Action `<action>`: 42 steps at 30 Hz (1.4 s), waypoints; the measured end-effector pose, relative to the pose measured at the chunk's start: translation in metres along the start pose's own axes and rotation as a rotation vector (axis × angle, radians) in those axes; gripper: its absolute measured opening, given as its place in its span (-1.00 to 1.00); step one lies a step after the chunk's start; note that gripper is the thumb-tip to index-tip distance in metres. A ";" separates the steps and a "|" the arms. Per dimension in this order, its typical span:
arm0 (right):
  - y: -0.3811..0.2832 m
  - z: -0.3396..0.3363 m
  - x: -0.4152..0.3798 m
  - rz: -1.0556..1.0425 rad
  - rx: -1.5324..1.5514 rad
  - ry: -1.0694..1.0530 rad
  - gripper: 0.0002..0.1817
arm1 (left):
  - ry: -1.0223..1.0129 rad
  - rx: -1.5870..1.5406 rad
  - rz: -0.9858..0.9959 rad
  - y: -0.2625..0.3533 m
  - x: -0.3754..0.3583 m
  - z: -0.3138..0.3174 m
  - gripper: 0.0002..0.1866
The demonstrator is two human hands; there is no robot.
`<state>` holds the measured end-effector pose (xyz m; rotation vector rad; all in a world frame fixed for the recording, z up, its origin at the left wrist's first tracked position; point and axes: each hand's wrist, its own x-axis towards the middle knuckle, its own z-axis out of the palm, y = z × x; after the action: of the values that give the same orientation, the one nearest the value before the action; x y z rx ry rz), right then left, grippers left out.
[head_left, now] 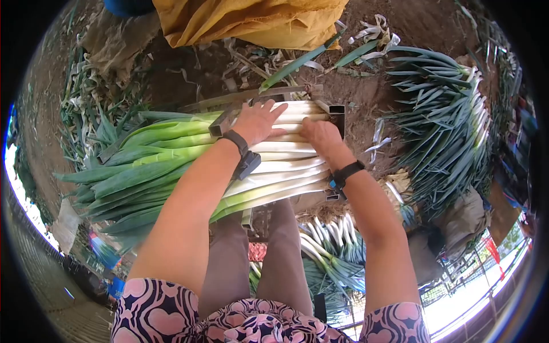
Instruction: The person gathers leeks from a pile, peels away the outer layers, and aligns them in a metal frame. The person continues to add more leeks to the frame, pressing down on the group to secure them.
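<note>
A row of long, thick green onions (171,151) lies across a metal rack, white stems to the right and green leaves to the left. My left hand (258,121), with a dark band and small device at the wrist, rests on the white stems with its fingers spread. Near the root ends, my right hand (321,137) has its fingers curled down on a stem; its fingertips are partly hidden. A square metal post end (337,114) stands just beyond my right hand. Another metal bracket (220,123) rises beside my left hand.
A large heap of green onions (437,108) lies on the soil at right. More onions (331,240) lie below, beside my legs (283,251). An orange-yellow cloth (251,23) is at the top. Leaf scraps (97,114) cover the ground at left.
</note>
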<state>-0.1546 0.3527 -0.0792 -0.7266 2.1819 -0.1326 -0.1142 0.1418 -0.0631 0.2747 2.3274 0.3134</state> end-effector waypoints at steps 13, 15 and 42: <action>0.014 0.018 0.007 -0.107 0.032 0.133 -0.80 | 0.121 -0.026 0.045 -0.007 0.008 0.018 -0.28; 0.011 0.021 -0.005 -0.122 -0.001 0.155 -0.79 | 0.170 -0.017 0.070 -0.008 0.006 0.027 -0.25; 0.000 -0.019 -0.003 -0.025 -0.173 0.070 -0.72 | 0.167 -0.095 0.110 -0.001 0.013 0.016 -0.31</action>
<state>-0.1670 0.3521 -0.0650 -0.8578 2.2714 0.0193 -0.1119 0.1466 -0.0834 0.3421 2.4573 0.5178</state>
